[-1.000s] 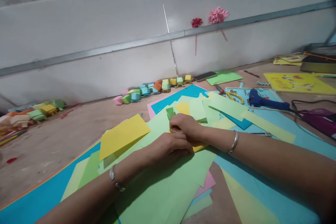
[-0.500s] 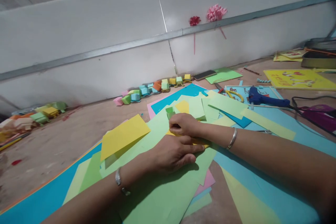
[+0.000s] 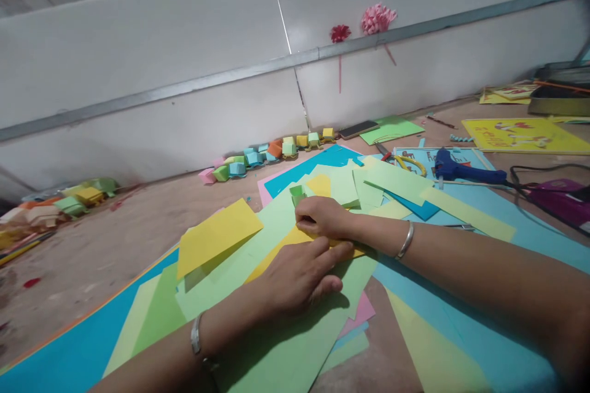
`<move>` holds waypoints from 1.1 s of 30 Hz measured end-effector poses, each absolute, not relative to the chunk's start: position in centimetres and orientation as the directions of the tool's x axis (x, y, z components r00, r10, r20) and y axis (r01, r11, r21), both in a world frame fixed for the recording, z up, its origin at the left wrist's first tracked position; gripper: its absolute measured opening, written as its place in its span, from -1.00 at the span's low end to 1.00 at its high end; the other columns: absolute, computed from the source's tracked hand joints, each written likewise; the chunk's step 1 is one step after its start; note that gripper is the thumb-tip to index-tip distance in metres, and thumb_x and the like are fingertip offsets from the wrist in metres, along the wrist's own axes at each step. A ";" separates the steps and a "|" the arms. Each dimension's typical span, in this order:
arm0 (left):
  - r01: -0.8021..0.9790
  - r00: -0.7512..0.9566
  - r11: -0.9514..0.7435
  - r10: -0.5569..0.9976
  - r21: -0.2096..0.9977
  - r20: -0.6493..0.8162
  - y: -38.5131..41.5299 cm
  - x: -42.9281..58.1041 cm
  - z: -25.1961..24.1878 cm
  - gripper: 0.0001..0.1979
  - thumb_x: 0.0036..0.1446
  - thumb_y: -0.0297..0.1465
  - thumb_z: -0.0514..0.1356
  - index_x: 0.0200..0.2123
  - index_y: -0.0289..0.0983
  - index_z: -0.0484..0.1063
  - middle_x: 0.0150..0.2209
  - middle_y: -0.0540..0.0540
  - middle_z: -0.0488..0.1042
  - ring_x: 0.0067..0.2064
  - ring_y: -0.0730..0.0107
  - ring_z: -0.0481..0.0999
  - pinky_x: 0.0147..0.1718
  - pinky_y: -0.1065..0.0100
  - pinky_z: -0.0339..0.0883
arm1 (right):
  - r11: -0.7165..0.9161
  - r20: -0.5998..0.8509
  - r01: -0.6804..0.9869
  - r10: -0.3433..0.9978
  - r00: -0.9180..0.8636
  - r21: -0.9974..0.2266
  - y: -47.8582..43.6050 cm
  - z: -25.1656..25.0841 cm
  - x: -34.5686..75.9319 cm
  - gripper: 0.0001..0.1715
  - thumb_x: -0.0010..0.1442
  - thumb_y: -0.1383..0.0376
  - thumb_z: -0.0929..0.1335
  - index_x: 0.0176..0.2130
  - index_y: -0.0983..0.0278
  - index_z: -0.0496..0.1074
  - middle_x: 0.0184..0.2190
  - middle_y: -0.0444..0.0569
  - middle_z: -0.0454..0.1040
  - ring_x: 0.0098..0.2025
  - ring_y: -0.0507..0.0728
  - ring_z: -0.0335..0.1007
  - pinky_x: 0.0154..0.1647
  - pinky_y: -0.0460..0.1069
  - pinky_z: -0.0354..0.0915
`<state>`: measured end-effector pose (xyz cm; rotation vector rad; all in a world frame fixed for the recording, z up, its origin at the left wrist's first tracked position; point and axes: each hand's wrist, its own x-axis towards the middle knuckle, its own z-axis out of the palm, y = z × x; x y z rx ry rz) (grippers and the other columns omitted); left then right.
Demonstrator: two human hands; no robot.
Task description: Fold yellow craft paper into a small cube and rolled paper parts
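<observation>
A piece of yellow paper (image 3: 271,254) lies on a large light green sheet (image 3: 276,344), partly covered by both hands. My left hand (image 3: 299,273) presses on it with the fingers stretched out to the right. Just beyond, my right hand (image 3: 325,218) is curled closed against the yellow paper's upper part; what is inside its fingers is hidden. A small folded green paper piece (image 3: 297,194) stands right behind the right hand. To the left rests a larger folded yellow sheet (image 3: 219,236).
Small folded paper figures (image 3: 253,158) line the wall. At right are scissors (image 3: 410,164), a blue glue gun (image 3: 470,172) with its cord, and a yellow picture card (image 3: 525,135). A phone (image 3: 358,129) lies at the back. More paper figures (image 3: 69,206) sit at far left.
My left hand has shifted slightly down and left. A long strip of the yellow paper now shows beside it. My right hand stays closed in nearly the same spot.
</observation>
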<state>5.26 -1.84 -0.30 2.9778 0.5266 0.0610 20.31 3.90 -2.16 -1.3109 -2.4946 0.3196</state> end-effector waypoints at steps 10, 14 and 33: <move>0.357 0.934 -0.932 0.357 0.058 -0.006 -2.6 5.7 -0.5 -0.31 0.30 0.02 -0.42 0.19 -0.05 0.29 -0.24 -0.16 0.37 -0.35 0.21 0.39 -0.41 0.25 0.31 | 0.482 0.097 0.814 0.873 -0.478 -0.324 3.2 -1.2 19.9 -0.70 0.32 0.20 0.34 -0.01 0.31 0.41 -0.05 0.02 0.46 -0.11 0.14 0.45 -0.11 0.12 0.43; 0.367 0.924 -0.920 0.377 0.135 0.056 -3.0 5.0 -0.6 -0.29 0.31 0.00 -0.44 0.24 -0.17 0.22 -0.21 -0.19 0.40 -0.31 0.18 0.41 -0.35 0.19 0.36 | 0.464 0.113 0.833 0.885 -0.453 -0.302 2.9 -1.5 19.6 -0.72 0.32 0.20 0.34 -0.05 0.32 0.42 -0.09 0.00 0.47 -0.12 0.13 0.45 -0.12 0.12 0.42; 0.564 0.810 -0.825 0.561 -0.033 -0.170 -4.7 4.3 1.0 -0.69 0.32 -0.27 0.05 0.00 -0.33 0.40 -0.22 -0.17 0.42 -0.23 0.15 0.42 -0.28 0.17 0.38 | 0.463 0.255 0.878 0.869 -0.424 -0.119 1.7 -2.4 18.7 -0.85 0.21 0.46 0.24 -0.29 0.32 0.38 -0.31 0.07 0.46 -0.28 0.18 0.26 -0.38 0.02 0.04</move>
